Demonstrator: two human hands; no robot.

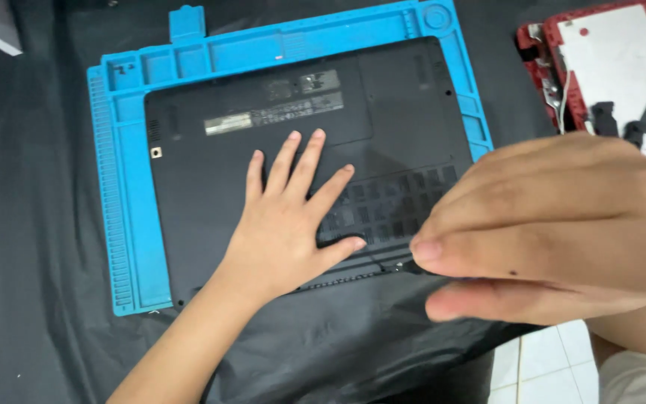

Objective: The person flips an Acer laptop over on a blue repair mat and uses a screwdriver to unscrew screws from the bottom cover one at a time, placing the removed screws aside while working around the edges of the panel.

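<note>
Black laptop base (383,127) on blue mat (125,224): left hand (285,224) flat, fingers wide; right hand (555,232) pinching a small dark tool, contents unclear; slipping could gouge casing.

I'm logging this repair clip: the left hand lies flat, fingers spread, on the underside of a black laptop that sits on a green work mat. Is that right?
Not quite: the work mat is blue, not green. The rest holds. In the head view the left hand lies flat, fingers spread, on the underside of the black laptop, which sits on that mat.
</note>
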